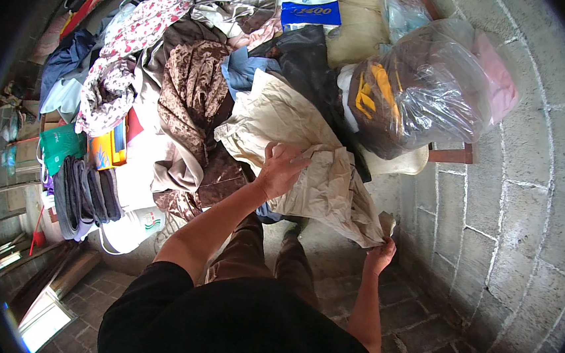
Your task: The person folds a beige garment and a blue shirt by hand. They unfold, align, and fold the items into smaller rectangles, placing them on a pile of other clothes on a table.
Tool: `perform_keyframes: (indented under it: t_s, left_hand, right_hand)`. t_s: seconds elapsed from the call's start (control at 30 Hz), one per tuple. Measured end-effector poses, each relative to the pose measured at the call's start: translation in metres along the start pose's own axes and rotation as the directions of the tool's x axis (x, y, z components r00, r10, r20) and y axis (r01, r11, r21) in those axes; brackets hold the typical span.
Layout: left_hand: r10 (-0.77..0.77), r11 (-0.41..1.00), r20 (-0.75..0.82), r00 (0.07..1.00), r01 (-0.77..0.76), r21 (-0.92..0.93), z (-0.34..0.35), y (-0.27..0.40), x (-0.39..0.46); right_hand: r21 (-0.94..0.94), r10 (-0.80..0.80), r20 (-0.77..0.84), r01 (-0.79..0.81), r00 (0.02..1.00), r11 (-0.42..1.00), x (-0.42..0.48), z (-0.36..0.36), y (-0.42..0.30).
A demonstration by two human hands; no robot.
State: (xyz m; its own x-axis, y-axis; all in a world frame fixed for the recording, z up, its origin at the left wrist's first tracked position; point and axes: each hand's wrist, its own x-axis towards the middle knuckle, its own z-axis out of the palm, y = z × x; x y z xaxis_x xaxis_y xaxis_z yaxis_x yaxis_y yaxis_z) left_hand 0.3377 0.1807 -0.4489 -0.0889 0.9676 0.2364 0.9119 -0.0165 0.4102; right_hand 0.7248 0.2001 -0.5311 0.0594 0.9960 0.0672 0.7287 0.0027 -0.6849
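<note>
A crumpled beige cloth garment (292, 117) lies over the near edge of a heap of clothes. My left hand (283, 170) rests on its middle, fingers bent; whether they pinch the fabric is hard to tell. At the lower right, my right hand (382, 254) grips the garment's narrow end and holds it out past the heap. Behind the beige garment are a blue cloth (246, 71) and a black garment (307, 54). Brown crushed-velvet fabric (193, 80) lies to its left.
A clear plastic bag of clothes (428, 93) sits at the right, near a grey block wall (519, 205). Floral fabric (145, 26), folded dark clothes (79, 195), a green bag (62, 145) and an orange box (108, 148) are at the left. A blue-and-white package (309, 9) lies at the back.
</note>
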Motion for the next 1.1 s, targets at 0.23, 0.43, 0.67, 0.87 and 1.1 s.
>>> perform_keyframes:
  t_s: [0.23, 0.43, 0.67, 0.87, 1.1]
  left_hand:
    - [-0.086, 0.991, 0.290, 0.953, 0.052, 0.123, 0.008, -0.006, 0.026]
    - [-0.091, 0.988, 0.389, 0.917, 0.036, 0.149, 0.005, -0.013, 0.032]
    - [0.085, 0.995, 0.521, 0.849, -0.101, 0.004, -0.009, -0.017, 0.037]
    - [0.400, 0.903, 0.485, 0.777, -0.425, -0.063, -0.024, -0.014, 0.045]
    - [0.389, 0.899, 0.648, 0.655, -0.424, -0.111, -0.028, -0.020, 0.055]
  right_hand:
    - [0.018, 0.097, 0.055, -0.098, 0.994, 0.995, 0.001, -0.007, -0.022]
    - [-0.008, 0.042, 0.073, -0.042, 0.996, 0.999, 0.000, -0.007, -0.014]
    - [0.010, 0.074, 0.063, -0.075, 0.995, 0.997, -0.002, -0.005, -0.018]
    - [-0.054, 0.041, 0.081, -0.037, 0.996, 0.998, -0.003, -0.004, -0.007]
    - [0.036, 0.124, 0.113, -0.129, 0.986, 0.991, -0.002, -0.006, -0.015]
